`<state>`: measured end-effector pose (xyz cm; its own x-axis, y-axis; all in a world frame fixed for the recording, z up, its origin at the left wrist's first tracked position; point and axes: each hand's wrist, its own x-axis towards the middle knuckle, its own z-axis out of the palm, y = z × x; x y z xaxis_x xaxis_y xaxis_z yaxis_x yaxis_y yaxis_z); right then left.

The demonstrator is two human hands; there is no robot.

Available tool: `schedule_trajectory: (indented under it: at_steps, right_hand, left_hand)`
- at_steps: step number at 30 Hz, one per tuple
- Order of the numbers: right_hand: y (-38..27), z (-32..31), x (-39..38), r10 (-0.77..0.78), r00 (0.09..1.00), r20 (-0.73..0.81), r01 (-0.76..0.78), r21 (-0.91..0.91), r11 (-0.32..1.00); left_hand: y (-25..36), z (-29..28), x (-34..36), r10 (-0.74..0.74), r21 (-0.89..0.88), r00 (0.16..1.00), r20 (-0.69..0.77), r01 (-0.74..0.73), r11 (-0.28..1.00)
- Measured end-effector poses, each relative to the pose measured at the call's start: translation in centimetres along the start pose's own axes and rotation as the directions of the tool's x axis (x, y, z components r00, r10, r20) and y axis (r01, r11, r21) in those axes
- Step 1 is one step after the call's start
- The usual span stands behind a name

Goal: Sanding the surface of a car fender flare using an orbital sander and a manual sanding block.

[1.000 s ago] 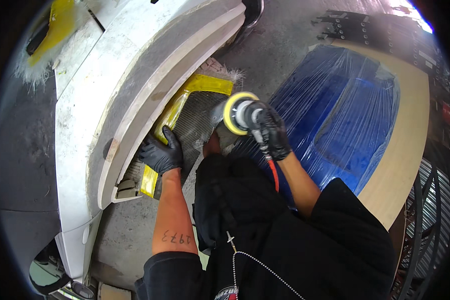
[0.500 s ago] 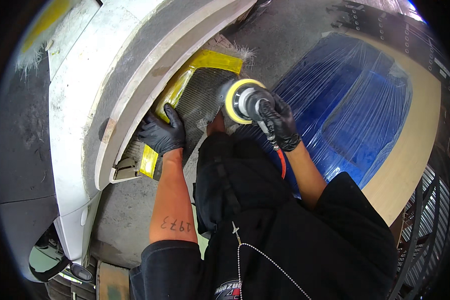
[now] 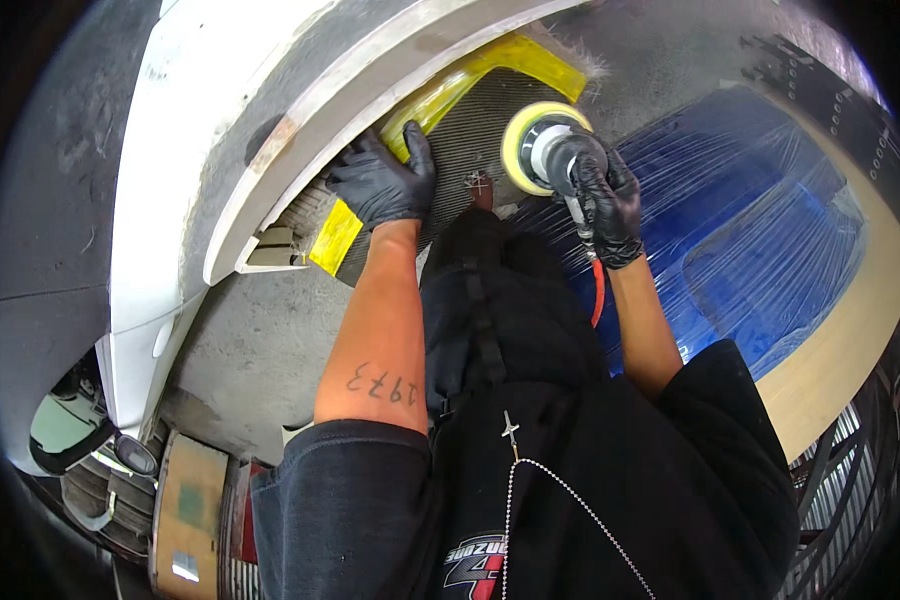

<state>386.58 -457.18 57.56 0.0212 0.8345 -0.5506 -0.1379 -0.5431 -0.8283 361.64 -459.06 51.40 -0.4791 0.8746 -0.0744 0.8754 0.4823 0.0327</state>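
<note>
My left hand [image 3: 385, 180], in a black glove, lies on the dark ribbed panel [image 3: 460, 125] with its thumb spread apart from the fingers. Yellow tape [image 3: 335, 236] borders this panel, and my fingers reach over its edge beside the white car body [image 3: 160, 250]. In my black-gloved right hand [image 3: 610, 205] is a round power sander [image 3: 560, 155] with a yellow-rimmed pad. The sander is tilted, its pad toward the panel; whether it touches cannot be seen. A red hose [image 3: 598, 292] runs down from its handle.
A blue panel under clear plastic film [image 3: 760, 240] lies to the right, on a tan board [image 3: 820, 385]. Metal racking [image 3: 840, 490] stands at the lower right. A car mirror [image 3: 135, 453] juts out at the lower left, above a wooden board [image 3: 185, 510].
The whole view has shifted, so the car, panel and both hands sit higher and further right in the picture. My right hand keeps its hold on the sander; the left stays on the panel.
</note>
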Motion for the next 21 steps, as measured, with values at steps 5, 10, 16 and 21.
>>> schedule_trajectory:
  at_steps: [5,10,16,21]
  right_hand:
    - [0.2,0.9,-0.3,-0.008,1.000,0.012,0.009,-0.032,0.999]
    - [0.3,1.2,-0.6,-0.030,0.999,0.032,0.032,-0.074,0.997]
    - [0.6,0.4,-0.1,-0.084,0.996,0.016,0.085,-0.082,0.993]
    - [0.9,-0.6,0.2,-0.042,0.998,-0.035,0.041,-0.027,0.999]
  left_hand:
    - [-0.3,-0.4,-0.1,-0.021,-0.064,0.999,0.027,0.023,0.998]
    - [-0.1,-0.5,0.0,-0.081,-0.023,0.988,0.129,0.084,0.996]
    - [-0.4,0.1,-0.3,-0.017,-0.034,1.000,0.010,0.017,0.999]
    - [-0.6,0.1,-0.3,-0.038,-0.026,0.999,0.037,0.039,0.999]
